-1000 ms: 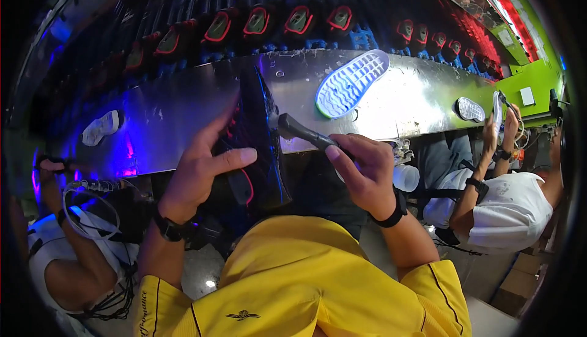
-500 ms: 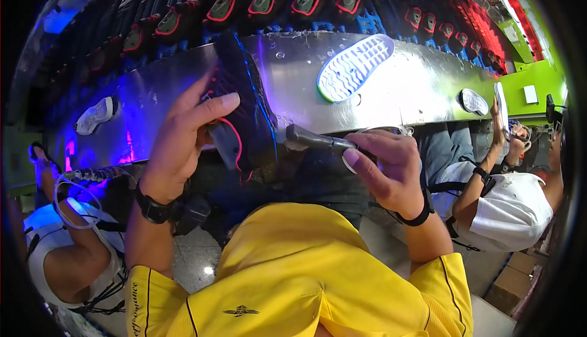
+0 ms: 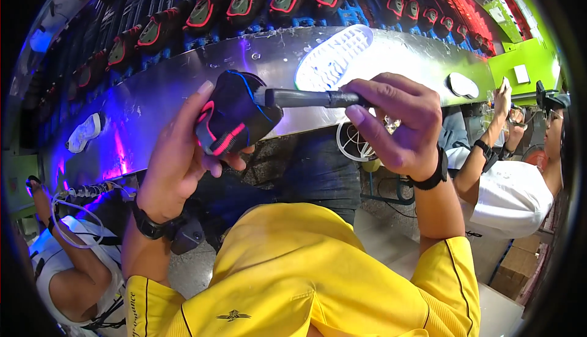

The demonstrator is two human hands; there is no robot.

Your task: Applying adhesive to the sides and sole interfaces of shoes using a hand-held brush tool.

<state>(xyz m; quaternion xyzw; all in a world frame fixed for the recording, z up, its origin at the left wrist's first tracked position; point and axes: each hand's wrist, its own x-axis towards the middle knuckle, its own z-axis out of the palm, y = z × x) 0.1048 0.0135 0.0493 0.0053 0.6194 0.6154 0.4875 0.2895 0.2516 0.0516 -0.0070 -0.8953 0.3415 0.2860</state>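
Note:
My left hand (image 3: 183,144) is closed round a black shoe upper (image 3: 235,114) with red trim and a blue line along its lower edge. The upper is tilted, one end toward me. Between the thumb and fingers of my right hand (image 3: 397,123) is a dark-handled brush (image 3: 306,98). Its pale bristles touch the upper near the blue line. A white shoe sole (image 3: 333,59), tread side up, lies on the metal bench beyond the brush.
The metal bench (image 3: 275,49) runs across in front of me. Behind it, several black shoe uppers (image 3: 244,3) with red trim stand on a blue rack. More soles lie at left (image 3: 84,133) and right (image 3: 463,85). Co-workers in white sit on both sides.
The shoe upper has been turned in my left hand, from upright to tilted with its red trim toward me. The brush has moved up and slightly left, onto another part of the edge.

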